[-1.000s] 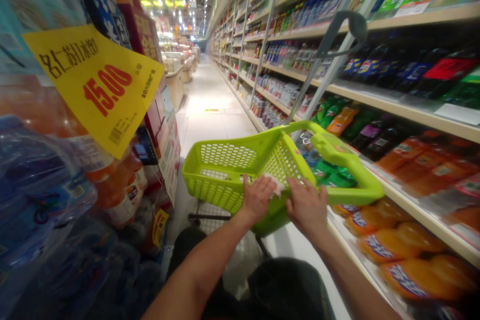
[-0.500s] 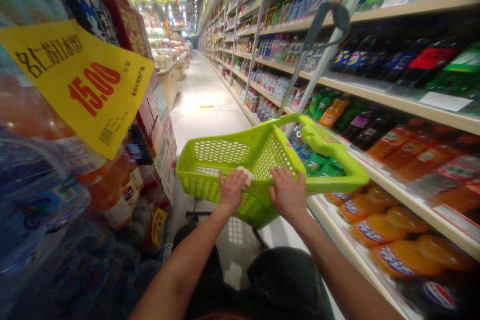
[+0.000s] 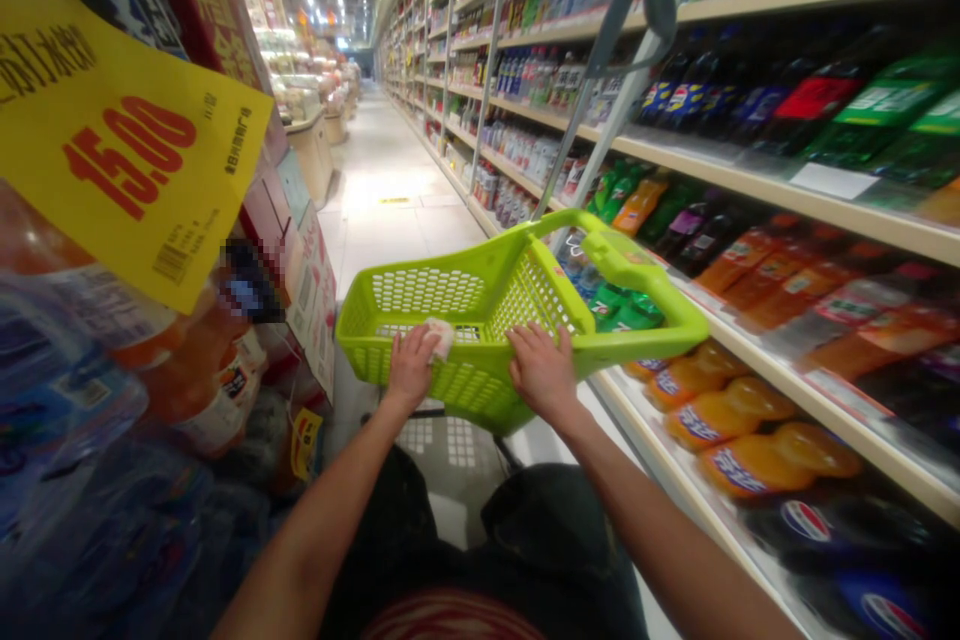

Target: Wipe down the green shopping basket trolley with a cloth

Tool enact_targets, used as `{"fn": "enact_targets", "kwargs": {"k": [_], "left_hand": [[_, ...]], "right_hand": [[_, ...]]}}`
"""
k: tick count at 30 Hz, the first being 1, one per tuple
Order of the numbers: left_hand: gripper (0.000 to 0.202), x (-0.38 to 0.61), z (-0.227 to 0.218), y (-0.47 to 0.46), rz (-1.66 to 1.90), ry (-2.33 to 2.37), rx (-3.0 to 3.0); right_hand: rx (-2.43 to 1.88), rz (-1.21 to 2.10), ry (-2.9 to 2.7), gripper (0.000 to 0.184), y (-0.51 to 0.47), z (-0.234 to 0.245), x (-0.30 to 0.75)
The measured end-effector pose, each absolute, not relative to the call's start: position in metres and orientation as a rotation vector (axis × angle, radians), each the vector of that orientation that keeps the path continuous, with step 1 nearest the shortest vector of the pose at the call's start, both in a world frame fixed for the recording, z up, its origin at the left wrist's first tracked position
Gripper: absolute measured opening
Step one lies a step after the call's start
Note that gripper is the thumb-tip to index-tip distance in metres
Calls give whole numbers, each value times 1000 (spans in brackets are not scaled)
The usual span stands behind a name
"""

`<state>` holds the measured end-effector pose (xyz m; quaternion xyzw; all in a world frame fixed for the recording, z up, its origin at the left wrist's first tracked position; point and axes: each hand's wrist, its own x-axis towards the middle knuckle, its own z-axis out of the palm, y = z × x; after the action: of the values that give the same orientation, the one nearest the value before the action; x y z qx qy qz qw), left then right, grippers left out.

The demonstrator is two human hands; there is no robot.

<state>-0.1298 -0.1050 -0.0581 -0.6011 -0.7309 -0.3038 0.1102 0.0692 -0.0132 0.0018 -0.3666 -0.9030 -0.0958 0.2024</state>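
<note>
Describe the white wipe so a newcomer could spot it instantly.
Find the lime-green cart beside the drinks shelves. Along its near rim, go to the left hand. The white wipe is the small crumpled scrap against it, pale beside bright green plastic.

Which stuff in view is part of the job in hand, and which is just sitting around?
In use:
- green cart
- white wipe at the left hand; cloth or paper, can't tell
- right hand, on the cart's near rim

Just around:
- yellow price sign
- orange drink bottles on the bottom shelf, right
</note>
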Motion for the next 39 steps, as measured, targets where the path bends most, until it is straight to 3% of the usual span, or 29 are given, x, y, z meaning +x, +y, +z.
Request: {"fn": "enact_targets", "kwargs": {"k": [3,8,15,26,33,39], "left_hand": [[40,-115,-54,-103,-955,-2135,-1785],[21,-107,-55,-92,-1066,-2206,-1678],[45,-131,-66,-90,-823,-2115,-1892],[44,-168,-70,-88,-831,-2306,-1552],[42,-128,-74,-67,-938,-2079,-1821],[44,-158,-69,-80,-889,-2227,-1739]], "right_hand": [[-1054,-281,-2500,37,-15,2,67],[-1072,-292,-2505,37,-14,3,70],[-1067,-272,-2516,39,-11,2,71],[-1079,-263,-2505,44,4,1,55],[-996,-174,-2559,47,-17,-12,25],[-935,-189,-2627,51,-11,-18,26]]}}
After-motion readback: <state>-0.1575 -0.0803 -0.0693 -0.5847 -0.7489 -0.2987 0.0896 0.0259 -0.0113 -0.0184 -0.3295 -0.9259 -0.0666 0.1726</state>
